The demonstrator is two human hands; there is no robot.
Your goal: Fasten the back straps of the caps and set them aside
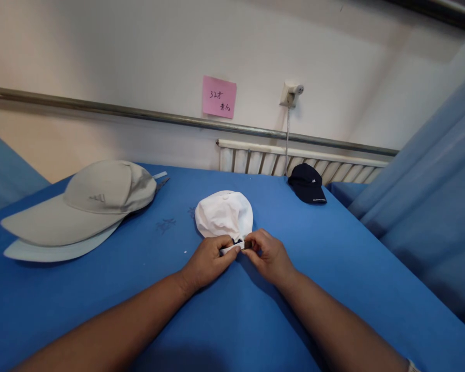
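A white cap lies on the blue-covered table in front of me, its back strap turned toward me. My left hand pinches the left part of the strap between thumb and fingers. At the strap's other end, by a small dark buckle-like piece, my right hand is closed in a pinch. My fingertips hide part of the strap and its fastening. Crumpled, soft fabric forms the cap's crown.
Stacked light grey caps rest at the left of the blue table. A black cap sits at the far right corner. Behind are a radiator, a metal rail and a pink note. A blue curtain hangs at right.
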